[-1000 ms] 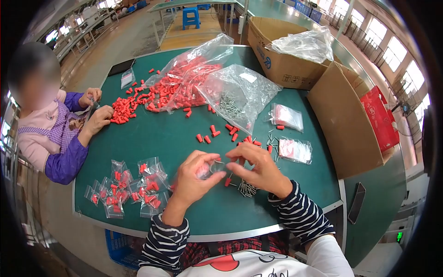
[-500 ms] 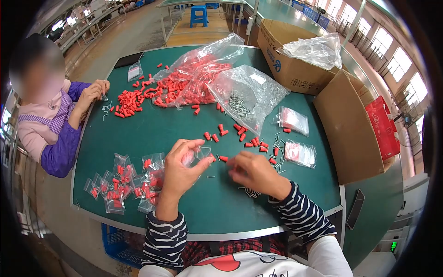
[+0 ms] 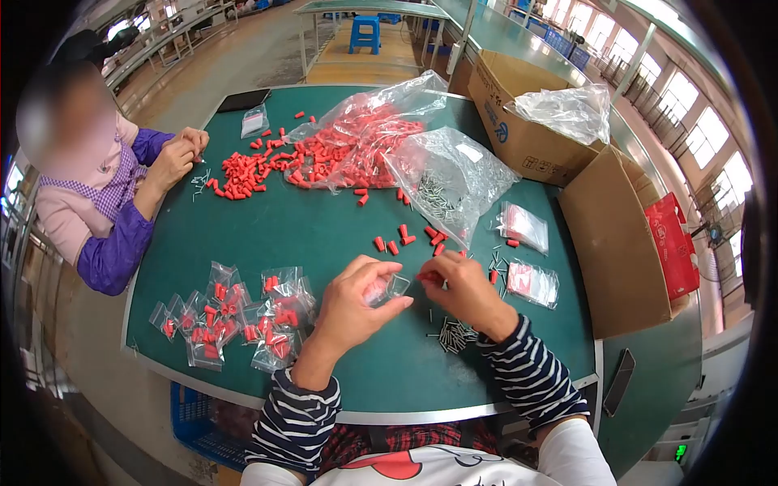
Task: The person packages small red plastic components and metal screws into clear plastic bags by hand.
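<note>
My left hand (image 3: 361,304) is closed on a small clear plastic bag (image 3: 397,287), its opening towards my right hand. Something reddish shows inside the bag, partly covered by my fingers. My right hand (image 3: 466,290) is just right of the bag, fingers pinched on what looks like a red plastic cap (image 3: 427,277), largely hidden. Below that hand lies a pile of screws (image 3: 456,335). Loose red caps (image 3: 405,235) are scattered beyond both hands. Filled bags (image 3: 212,324) with red caps lie in a heap to the left.
A big bag of red caps (image 3: 356,150) and a clear bag of screws (image 3: 438,190) lie further back. Packs of flat bags (image 3: 532,283) are at right, beside cardboard boxes (image 3: 608,243). Across the left corner, a co-worker's hands (image 3: 174,158) handle small pieces.
My right hand has moved in close to the bag and now pinches a red piece. The bag stays in my left hand. The whole view has shifted slightly.
</note>
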`<action>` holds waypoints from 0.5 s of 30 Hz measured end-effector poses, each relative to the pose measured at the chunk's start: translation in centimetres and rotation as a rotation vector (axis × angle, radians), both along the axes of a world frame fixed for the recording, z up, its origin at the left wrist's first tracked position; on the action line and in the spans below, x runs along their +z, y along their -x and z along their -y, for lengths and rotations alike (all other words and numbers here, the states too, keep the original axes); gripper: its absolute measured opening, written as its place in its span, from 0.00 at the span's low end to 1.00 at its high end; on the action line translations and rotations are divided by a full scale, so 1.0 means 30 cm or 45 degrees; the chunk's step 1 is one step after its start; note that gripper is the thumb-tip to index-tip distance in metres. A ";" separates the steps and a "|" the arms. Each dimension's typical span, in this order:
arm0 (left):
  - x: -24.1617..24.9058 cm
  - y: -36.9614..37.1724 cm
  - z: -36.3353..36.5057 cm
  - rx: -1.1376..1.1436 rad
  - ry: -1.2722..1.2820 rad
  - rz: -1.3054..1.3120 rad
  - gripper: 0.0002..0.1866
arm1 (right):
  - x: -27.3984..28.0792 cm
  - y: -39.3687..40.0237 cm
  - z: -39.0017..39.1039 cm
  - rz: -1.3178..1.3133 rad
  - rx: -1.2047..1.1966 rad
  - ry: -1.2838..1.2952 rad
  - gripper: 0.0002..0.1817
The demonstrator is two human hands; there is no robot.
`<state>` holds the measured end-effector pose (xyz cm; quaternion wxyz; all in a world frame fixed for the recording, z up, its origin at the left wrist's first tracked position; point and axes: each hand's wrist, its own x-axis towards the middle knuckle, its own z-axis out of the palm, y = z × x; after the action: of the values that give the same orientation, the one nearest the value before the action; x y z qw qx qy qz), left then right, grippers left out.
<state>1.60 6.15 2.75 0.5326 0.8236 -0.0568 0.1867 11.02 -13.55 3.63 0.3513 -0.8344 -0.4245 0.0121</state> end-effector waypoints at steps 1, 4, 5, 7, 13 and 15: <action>-0.002 0.000 0.001 -0.001 -0.009 0.000 0.24 | 0.037 0.003 0.006 -0.045 -0.029 -0.043 0.11; -0.004 0.002 0.009 -0.018 -0.026 -0.008 0.24 | 0.157 0.034 0.005 -0.018 0.073 -0.071 0.10; 0.001 0.003 0.013 -0.024 -0.022 -0.012 0.24 | 0.184 0.046 0.005 -0.001 0.109 -0.061 0.10; 0.005 0.001 0.022 -0.037 -0.027 -0.006 0.24 | 0.198 0.066 -0.001 0.014 0.171 -0.021 0.11; -0.003 0.003 0.030 -0.079 -0.118 0.009 0.24 | 0.210 0.093 -0.026 0.124 0.252 0.037 0.14; -0.007 0.005 0.030 -0.067 -0.099 -0.028 0.23 | 0.216 0.083 -0.009 0.052 0.200 0.030 0.17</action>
<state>1.46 5.24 2.55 0.5056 0.8438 -0.0799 0.1612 8.52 -13.27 10.12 0.3307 -0.8027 -0.4956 0.0278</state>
